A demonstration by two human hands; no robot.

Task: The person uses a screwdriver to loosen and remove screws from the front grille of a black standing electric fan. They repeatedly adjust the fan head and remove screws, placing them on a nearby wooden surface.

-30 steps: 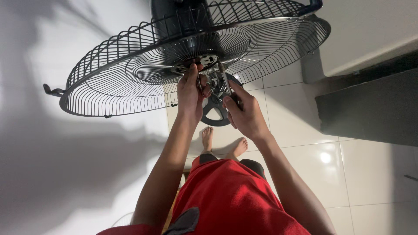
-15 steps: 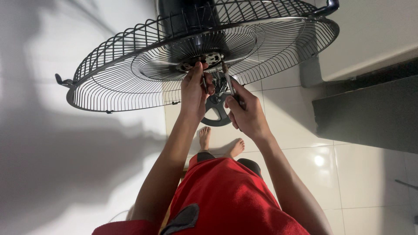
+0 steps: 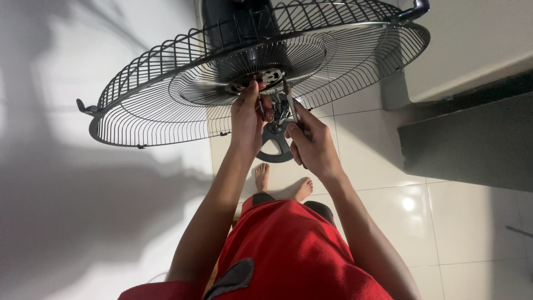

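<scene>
A round wire fan guard (image 3: 166, 94) fixed to a black motor housing (image 3: 236, 25) fills the top of the view. My left hand (image 3: 248, 119) is raised to the hub plate (image 3: 261, 79) at the guard's centre, its fingers pinching a small part there. My right hand (image 3: 313, 147) grips a screwdriver (image 3: 290, 103) whose metal shaft points up into the hub. A dark round ring with spokes (image 3: 275, 144) shows just behind and below both hands.
I wear red clothing (image 3: 288, 250) and my bare feet (image 3: 280, 183) stand on glossy white floor tiles (image 3: 388, 166). A white wall is at the left, a dark mat or panel (image 3: 472, 144) at the right, a pale ledge (image 3: 472, 50) above it.
The fan guard has shifted slightly right and up in view. Both hands stay at the hub, the left moved up a little toward the plate.
</scene>
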